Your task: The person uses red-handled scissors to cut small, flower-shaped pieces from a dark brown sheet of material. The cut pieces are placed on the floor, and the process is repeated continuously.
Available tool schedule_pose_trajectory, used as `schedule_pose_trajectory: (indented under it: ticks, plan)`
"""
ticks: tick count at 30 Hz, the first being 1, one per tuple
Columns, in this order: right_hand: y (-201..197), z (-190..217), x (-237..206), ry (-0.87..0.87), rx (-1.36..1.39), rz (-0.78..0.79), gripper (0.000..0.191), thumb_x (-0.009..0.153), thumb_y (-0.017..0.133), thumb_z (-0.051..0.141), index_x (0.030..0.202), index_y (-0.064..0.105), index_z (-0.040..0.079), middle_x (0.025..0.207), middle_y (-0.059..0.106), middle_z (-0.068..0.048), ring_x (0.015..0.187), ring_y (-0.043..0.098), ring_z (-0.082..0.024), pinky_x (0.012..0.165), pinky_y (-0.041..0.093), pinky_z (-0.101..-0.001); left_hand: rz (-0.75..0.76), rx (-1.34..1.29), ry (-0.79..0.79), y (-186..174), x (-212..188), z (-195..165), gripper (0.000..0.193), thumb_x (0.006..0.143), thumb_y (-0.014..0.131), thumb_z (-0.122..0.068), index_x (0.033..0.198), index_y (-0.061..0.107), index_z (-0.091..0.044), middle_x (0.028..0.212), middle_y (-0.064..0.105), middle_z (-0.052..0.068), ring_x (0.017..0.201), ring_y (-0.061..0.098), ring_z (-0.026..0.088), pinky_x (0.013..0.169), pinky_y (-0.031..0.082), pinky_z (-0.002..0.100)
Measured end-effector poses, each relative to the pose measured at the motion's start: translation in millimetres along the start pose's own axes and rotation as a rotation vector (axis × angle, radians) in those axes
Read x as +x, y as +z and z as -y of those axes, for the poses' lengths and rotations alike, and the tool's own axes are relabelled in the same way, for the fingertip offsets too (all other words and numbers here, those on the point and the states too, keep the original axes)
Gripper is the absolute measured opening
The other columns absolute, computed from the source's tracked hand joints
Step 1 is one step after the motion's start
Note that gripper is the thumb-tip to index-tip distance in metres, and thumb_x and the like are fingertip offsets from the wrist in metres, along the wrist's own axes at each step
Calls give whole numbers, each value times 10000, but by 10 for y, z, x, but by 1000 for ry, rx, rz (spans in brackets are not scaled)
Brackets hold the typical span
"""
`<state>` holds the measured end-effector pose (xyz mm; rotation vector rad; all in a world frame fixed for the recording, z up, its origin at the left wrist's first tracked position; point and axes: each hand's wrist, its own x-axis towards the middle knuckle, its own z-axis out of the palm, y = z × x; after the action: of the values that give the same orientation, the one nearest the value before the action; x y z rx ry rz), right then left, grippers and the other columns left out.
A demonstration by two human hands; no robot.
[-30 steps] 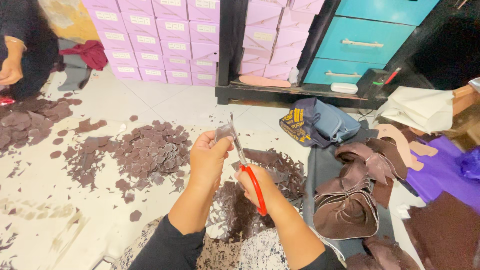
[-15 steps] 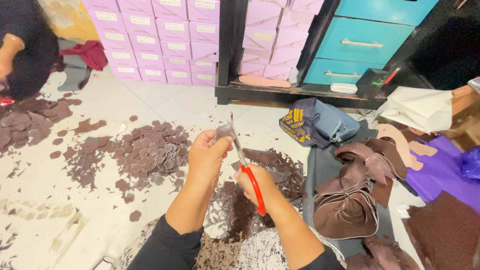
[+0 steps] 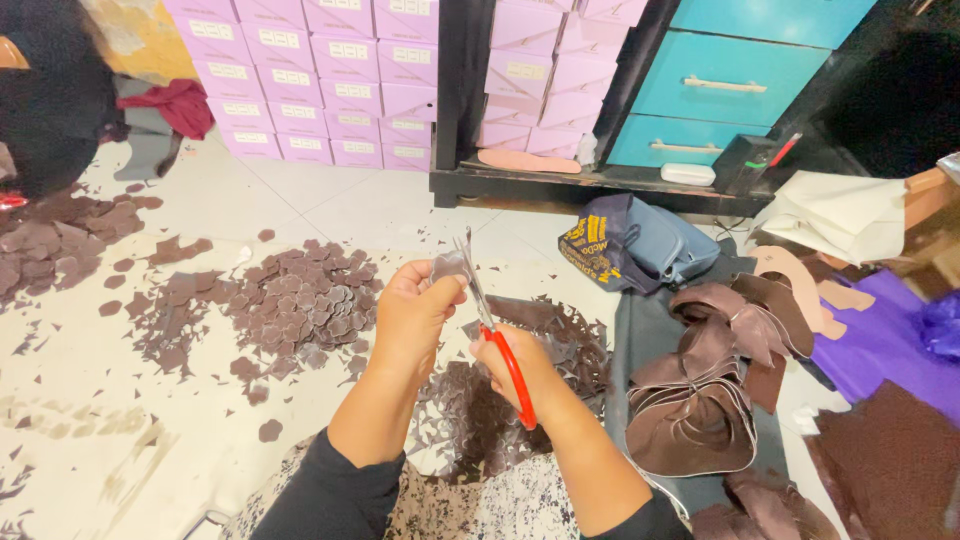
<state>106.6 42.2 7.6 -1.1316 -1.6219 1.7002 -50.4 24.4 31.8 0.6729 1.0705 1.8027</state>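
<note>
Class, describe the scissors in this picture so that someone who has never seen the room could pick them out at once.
Start at the turquoise drawers at the top right, then drop to the two forearms reaching up from the bottom edge. The scissors are in the right hand, blades pointing up at a small brown piece pinched by the left hand. Their bright red handles stand out among brown scraps.

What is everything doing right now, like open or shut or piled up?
Scissors: red-handled, blades partly open on the piece.
Small brown piece: pinched in the left hand.
Right hand: gripping the scissors.
Cut pieces: heaped on the floor.
Teal drawers: shut.
Blue bag: lying slumped.
</note>
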Motion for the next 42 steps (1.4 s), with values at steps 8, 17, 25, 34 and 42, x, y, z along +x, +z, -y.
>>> schedule_pose_trajectory:
  ticks: [8, 17, 25, 34, 42]
  plan:
    - [-32, 50, -81, -128, -136, 59, 220, 927, 617, 254, 840, 529, 73, 655, 493, 8, 515, 495, -103, 453, 401, -280, 5, 8, -11, -17, 27, 48, 274, 808, 736, -61, 1058, 632, -17, 805, 693, 39, 677, 592, 87, 611, 458, 234]
    - [-17, 20, -30, 39, -29, -10, 165, 909, 633, 223, 837, 562, 92, 649, 438, 37, 490, 387, -77, 441, 343, -267, -31, 9, -56, -6, 47, 19, 268, 809, 746, -57, 1043, 619, -24, 767, 679, 60, 642, 582, 92, 584, 442, 230]
    - [-39, 60, -57, -29, -245, -52, 169, 903, 614, 250, 831, 613, 98, 655, 519, 19, 549, 504, -73, 486, 462, -262, -36, 36, -82, -22, 27, -65, 277, 799, 741, -40, 1050, 627, -24, 786, 682, 38, 680, 622, 92, 612, 467, 232]
    - [-37, -55, -23, -55, -81, 33, 176, 906, 640, 231, 841, 554, 92, 635, 463, 19, 497, 423, -94, 443, 351, -278, 5, 53, -28, -37, 21, 15, 268, 800, 744, -63, 1041, 631, -28, 805, 701, 45, 689, 618, 96, 636, 471, 251]
    - [-77, -163, 42, -155, -174, -13, 192, 922, 644, 233, 819, 568, 89, 653, 501, 34, 534, 480, -79, 483, 436, -265, -10, 20, -70, -37, 57, 31, 251, 795, 745, -45, 1012, 620, -30, 758, 675, 45, 649, 596, 93, 592, 451, 234]
